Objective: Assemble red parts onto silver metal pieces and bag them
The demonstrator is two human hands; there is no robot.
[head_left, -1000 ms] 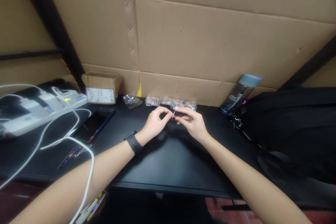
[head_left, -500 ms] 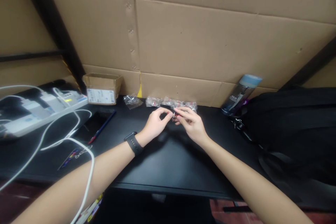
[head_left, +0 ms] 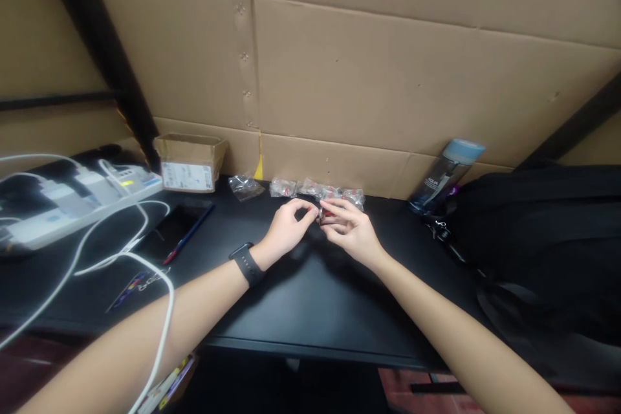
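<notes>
My left hand (head_left: 288, 226), with a black watch (head_left: 246, 264) on its wrist, is closed in a pinch of thumb and forefinger. A bit of red shows at its fingertips. Facing it, my right hand (head_left: 356, 231) has its fingers curled round a small red and silver metallic piece (head_left: 321, 215), mostly covered by the fingers and too small to name. The fingertips of both hands nearly meet above the black desk (head_left: 301, 310). Just behind them lie several small clear plastic packets (head_left: 284, 187) with red marks.
A crumpled clear bag (head_left: 245, 186) and an open cardboard box (head_left: 191, 158) stand at the back left. Left are a phone (head_left: 177, 233), a power strip (head_left: 92, 207) and white cables, one across my left forearm. A bottle (head_left: 439, 181) and black backpack (head_left: 538, 246) are right.
My right fingers have shifted slightly around the small piece, and more red shows beneath them. The left hand keeps its pinch in nearly the same place.
</notes>
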